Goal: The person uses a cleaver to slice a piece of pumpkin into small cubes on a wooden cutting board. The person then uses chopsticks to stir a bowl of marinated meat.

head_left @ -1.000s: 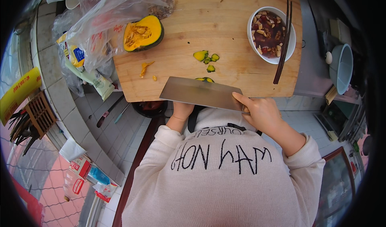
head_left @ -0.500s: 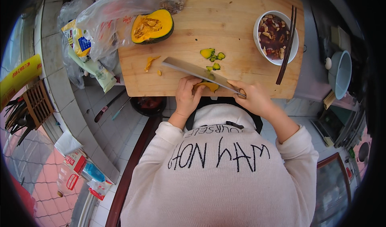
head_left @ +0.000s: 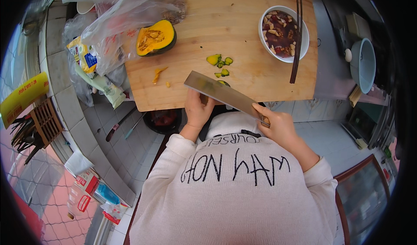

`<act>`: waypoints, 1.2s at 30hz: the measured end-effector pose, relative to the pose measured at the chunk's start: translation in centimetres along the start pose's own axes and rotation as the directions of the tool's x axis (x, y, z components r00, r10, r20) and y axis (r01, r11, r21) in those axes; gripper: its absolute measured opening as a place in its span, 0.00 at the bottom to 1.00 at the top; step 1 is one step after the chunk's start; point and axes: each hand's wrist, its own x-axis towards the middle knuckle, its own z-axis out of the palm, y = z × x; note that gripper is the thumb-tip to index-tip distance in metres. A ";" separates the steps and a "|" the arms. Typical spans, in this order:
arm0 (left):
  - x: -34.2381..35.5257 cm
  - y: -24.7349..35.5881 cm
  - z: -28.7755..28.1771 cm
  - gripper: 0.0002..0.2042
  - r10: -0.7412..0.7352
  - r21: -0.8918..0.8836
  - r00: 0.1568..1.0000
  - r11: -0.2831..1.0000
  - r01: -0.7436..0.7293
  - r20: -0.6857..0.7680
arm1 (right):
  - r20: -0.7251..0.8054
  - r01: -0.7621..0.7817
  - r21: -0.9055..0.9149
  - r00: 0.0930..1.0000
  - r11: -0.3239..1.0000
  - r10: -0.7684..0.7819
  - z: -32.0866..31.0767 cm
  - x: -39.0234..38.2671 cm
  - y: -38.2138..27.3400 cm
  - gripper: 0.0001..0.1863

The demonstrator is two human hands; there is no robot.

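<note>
Evidently, the right hand (head_left: pixel 278 124) grips one cleaver (head_left: pixel 221 92); the left hand's (head_left: pixel 197 113) hold I cannot tell; two chopsticks (head_left: pixel 296 41) cross one bowl (head_left: pixel 305 39).

On your right, two long dark-brown chopsticks (head_left: pixel 294 69) lie across a round white bowl (head_left: pixel 304 41) of dark reddish liquid (head_left: pixel 280 34). Farther right, you see a small white egg-shaped object (head_left: pixel 348 55) beside a round light-blue basin (head_left: pixel 368 67). To your left are a crumpled clear plastic bag (head_left: pixel 108 32) and a brown slatted rack (head_left: pixel 45 119).
</note>
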 end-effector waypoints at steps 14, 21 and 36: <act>0.6 0.2 -0.4 0.19 0.091 0.264 0.986 0.956 -0.126 0.141 | -0.016 -0.023 0.047 1.000 0.999 0.024 1.4 -1.0 0.4 0.28; 0.7 0.6 -0.4 0.13 0.078 0.215 0.983 0.970 -0.113 0.164 | 0.007 -0.019 0.053 1.000 0.998 0.019 0.5 -0.6 -0.2 0.26; 0.5 0.5 -0.3 0.10 0.052 0.233 0.974 0.967 -0.104 0.220 | 0.110 -0.040 0.022 0.993 0.999 0.038 -1.3 0.4 -0.3 0.27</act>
